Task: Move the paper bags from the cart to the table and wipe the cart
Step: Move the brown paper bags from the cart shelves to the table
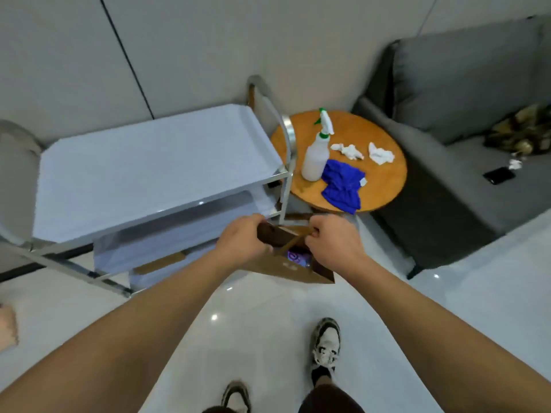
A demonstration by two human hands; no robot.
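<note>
A brown paper bag [293, 271] hangs in the air in front of the steel cart [155, 171], beside its right front corner. My left hand [243, 241] grips the bag's left rim. My right hand [332, 244] grips the right rim and a handle. Something purple shows inside the bag. The cart has three shelves, and its top shelf is bare. A second brown bag [162, 263] lies on a lower shelf, mostly hidden. A round wooden table [384, 135] stands to the right of the cart. On it lie a blue cloth [343, 184] and a white spray bottle [317, 153].
Two crumpled white tissues [378, 153] lie on the table. A grey sofa [465, 114] stands at the right with a black phone [498, 175] on its seat. A grey chair [15, 162] is at the far left. The floor is glossy white tile, with my shoes below.
</note>
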